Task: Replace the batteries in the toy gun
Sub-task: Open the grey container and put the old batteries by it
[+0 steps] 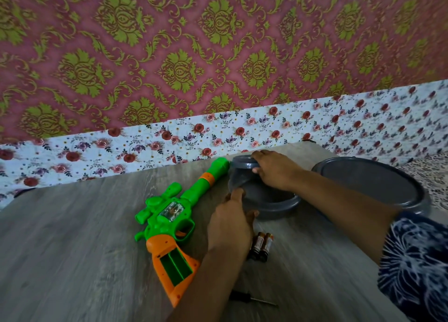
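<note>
A green and orange toy gun (174, 215) lies on the wooden table, muzzle toward the wall. Its battery compartment (175, 266) in the orange grip is open and shows empty green slots. Two dark batteries (261, 246) lie side by side just right of my left wrist. A grey plastic bowl (278, 210) stands right of the gun, tilted. My left hand (230, 222) holds its near rim with thumb and fingers. My right hand (274, 171) grips its far rim, fingers curled over the edge.
A small black-handled screwdriver (252, 298) lies near the table's front edge, beside my left forearm. A second, larger grey dish (368, 183) sits at the right under my right forearm. A floral-papered wall (218, 132) runs close behind the table.
</note>
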A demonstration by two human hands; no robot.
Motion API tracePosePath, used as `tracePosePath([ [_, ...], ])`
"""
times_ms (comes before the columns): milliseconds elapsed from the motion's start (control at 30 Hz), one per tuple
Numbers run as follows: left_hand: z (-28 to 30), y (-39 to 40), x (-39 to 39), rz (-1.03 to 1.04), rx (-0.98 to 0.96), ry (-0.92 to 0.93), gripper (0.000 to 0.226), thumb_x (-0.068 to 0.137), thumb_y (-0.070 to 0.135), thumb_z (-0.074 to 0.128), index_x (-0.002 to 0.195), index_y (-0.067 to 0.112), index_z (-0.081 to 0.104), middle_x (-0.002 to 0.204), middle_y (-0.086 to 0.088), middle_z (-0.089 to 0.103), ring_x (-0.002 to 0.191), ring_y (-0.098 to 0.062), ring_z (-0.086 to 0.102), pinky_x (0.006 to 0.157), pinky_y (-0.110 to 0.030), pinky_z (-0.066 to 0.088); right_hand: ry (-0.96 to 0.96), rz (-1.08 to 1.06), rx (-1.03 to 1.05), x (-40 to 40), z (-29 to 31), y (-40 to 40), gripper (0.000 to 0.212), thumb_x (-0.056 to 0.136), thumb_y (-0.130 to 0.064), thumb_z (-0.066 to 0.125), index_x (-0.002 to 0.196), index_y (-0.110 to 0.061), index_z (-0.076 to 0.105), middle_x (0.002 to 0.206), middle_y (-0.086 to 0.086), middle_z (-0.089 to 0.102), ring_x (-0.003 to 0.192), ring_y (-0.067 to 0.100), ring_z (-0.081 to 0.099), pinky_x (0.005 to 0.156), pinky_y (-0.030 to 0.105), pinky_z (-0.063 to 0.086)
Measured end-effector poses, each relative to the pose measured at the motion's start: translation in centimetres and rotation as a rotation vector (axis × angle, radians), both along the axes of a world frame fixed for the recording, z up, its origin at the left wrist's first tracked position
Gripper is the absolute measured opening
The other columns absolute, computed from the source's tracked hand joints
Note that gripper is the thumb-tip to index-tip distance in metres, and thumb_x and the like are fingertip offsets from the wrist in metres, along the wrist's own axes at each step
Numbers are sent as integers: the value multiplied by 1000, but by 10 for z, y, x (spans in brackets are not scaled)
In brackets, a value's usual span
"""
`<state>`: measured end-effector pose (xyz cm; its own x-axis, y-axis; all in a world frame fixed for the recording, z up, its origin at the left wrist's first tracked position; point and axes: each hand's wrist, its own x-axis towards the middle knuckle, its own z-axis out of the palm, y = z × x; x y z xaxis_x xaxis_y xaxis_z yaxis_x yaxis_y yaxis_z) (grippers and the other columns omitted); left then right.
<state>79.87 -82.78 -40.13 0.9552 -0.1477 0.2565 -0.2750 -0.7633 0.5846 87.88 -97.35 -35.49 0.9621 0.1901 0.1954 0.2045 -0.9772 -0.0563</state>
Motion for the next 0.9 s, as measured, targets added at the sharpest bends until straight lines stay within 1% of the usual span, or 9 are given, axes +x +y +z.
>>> tracePosePath([
  [133, 8, 2, 2, 11, 18, 12, 64, 87, 25, 61, 142, 17, 28, 125, -11, 59, 116, -30, 55, 92, -41, 47, -164, 52, 71, -22, 4, 5, 39, 93, -23, 47, 129, -8, 42, 127, 14, 50, 117, 29, 47, 99, 38, 38],
  [200, 18, 8, 6, 13, 47, 15, 62, 85, 21, 64, 138, 14, 34, 126, -11, 58, 117, -29, 54, 94, -41, 47, -274, 113, 178, -46, 6, 12, 31, 93, -19, 47, 121, -7, 51, 119, 13, 53, 109, 26, 50, 91, 35, 40],
  [267, 31, 20, 8, -44, 105, 59, 58, 81, 18, 69, 133, 14, 43, 127, -9, 57, 117, -28, 54, 96, -37, 46, -317, 181, 265, -75, 6, 20, 19, 91, -16, 50, 103, -6, 61, 103, 10, 58, 93, 22, 55, 79, 31, 44],
  [333, 42, 34, 6, -171, 188, 138, 59, 77, 14, 74, 130, 15, 49, 126, -9, 57, 114, -24, 55, 91, -29, 43, -240, 217, 261, -103, 1, 24, 16, 90, -21, 52, 89, -8, 63, 88, 4, 56, 81, 18, 55, 68, 23, 43],
  [400, 45, 45, -1, -277, 334, 195, 64, 75, 13, 75, 132, 19, 48, 128, -5, 55, 115, -20, 54, 88, -24, 42, -71, 177, 203, -124, -10, 26, 25, 89, -35, 54, 95, -12, 63, 93, 0, 52, 85, 14, 54, 66, 20, 39],
  [533, 36, 44, -7, -384, 499, 196, 70, 72, 16, 75, 136, 22, 46, 139, -3, 50, 127, -19, 46, 103, -27, 38, 150, 24, 115, -137, -28, 24, 60, 73, -59, 63, 112, -15, 56, 113, 3, 48, 105, 20, 50, 82, 28, 41],
  [633, 30, 35, -9, -432, 504, 206, 62, 68, 13, 75, 126, 22, 56, 128, -6, 59, 120, -23, 54, 99, -37, 44, 195, -20, 110, -138, -34, 22, 74, 68, -63, 65, 126, -20, 48, 126, 1, 41, 116, 21, 42, 93, 32, 40],
  [800, 26, 29, -10, -460, 501, 168, 34, 59, 27, 67, 92, 26, 64, 97, -4, 68, 96, -25, 63, 82, -43, 51, 185, 9, 181, -137, -40, 21, 58, 72, -58, 64, 120, -27, 52, 128, -1, 42, 117, 18, 41, 91, 29, 39],
  [900, 28, 26, -12, -469, 520, 161, 29, 60, 28, 70, 89, 25, 65, 92, -5, 68, 91, -26, 63, 79, -43, 52, 179, 23, 199, -135, -42, 21, 53, 74, -57, 63, 117, -27, 52, 125, -1, 43, 116, 17, 41, 91, 28, 38],
])
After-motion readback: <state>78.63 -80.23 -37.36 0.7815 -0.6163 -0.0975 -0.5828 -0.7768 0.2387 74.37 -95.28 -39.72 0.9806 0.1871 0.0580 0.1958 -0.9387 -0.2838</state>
